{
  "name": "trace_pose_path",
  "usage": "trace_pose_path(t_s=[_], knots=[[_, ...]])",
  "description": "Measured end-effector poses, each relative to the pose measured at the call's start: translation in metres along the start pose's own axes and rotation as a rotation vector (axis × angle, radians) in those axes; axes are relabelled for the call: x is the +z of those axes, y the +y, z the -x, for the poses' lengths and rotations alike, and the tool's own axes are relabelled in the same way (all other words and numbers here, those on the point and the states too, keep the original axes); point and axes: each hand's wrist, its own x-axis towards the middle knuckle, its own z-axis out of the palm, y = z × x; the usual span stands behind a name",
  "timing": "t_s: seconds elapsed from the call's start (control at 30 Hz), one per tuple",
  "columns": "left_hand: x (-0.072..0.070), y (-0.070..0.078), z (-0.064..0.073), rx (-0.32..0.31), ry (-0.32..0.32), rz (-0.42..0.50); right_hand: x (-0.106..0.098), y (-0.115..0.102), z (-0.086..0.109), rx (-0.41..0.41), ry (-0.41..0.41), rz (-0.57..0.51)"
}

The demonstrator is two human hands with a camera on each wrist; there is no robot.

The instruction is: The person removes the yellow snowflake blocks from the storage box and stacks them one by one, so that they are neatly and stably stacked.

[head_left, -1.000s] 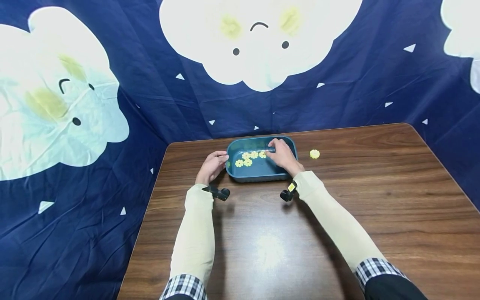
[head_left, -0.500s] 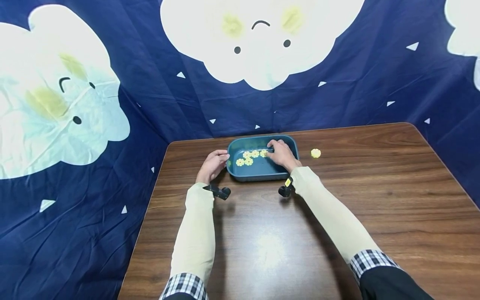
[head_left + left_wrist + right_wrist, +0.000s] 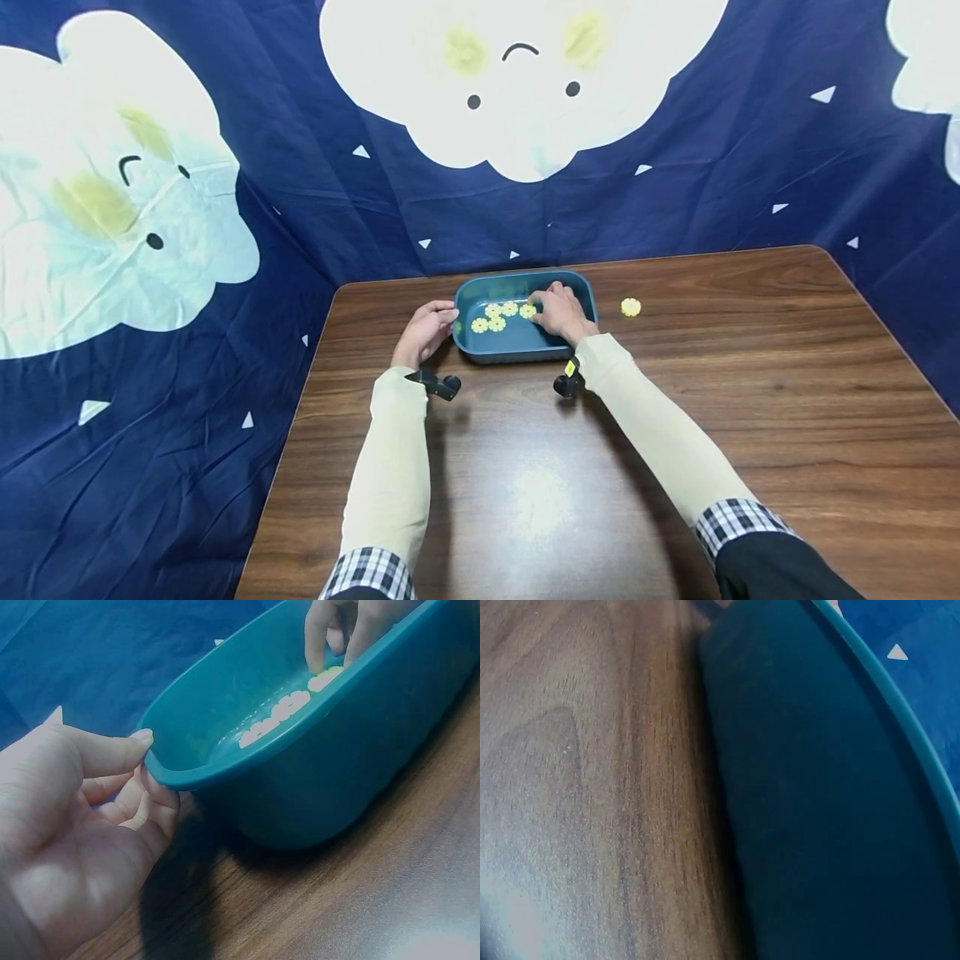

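Note:
A dark teal plastic tub (image 3: pixel 517 357) stands near the table's back edge. On its left end my left hand (image 3: pixel 426 332) pinches the rim, thumb on top and fingers below, as the left wrist view shows. My right hand (image 3: pixel 561 312) reaches over the right side into the tub. Its thumb and finger are bent down around a yellow flower-shaped piece (image 3: pixel 325 679), rightmost of a staggered group. Several like pieces (image 3: pixel 492 310) lie flat on the tub floor to its left. From the right wrist only the tub's outer wall (image 3: pixel 802 795) shows; the hand is hidden.
One more yellow flower-shaped piece (image 3: pixel 631 307) lies on the brown wooden table (image 3: pixel 750 358), right of the tub. A dark blue cloth (image 3: pixel 480 217) with printed clouds hangs close behind and left of the table. Small black cameras (image 3: pixel 447 387) sit at both wrists.
My right hand has shifted slightly left, and its fingers have lowered onto the rightmost flower piece, which has moved slightly toward me. The left hand stays at the rim.

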Motion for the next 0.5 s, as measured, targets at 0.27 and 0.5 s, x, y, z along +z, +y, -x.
trace_pose_path(t_s=[0.27, 0.5], knots=[[-0.0019, -0.0006, -0.0005, -0.009, 0.002, -0.009, 0.0008, -0.0022, 0.0002, -0.008, 0.002, -0.004], [-0.0009, -0.0012, -0.0012, 0.008, -0.004, -0.014, 0.0011, -0.0027, -0.0006, -0.007, 0.002, -0.013]])
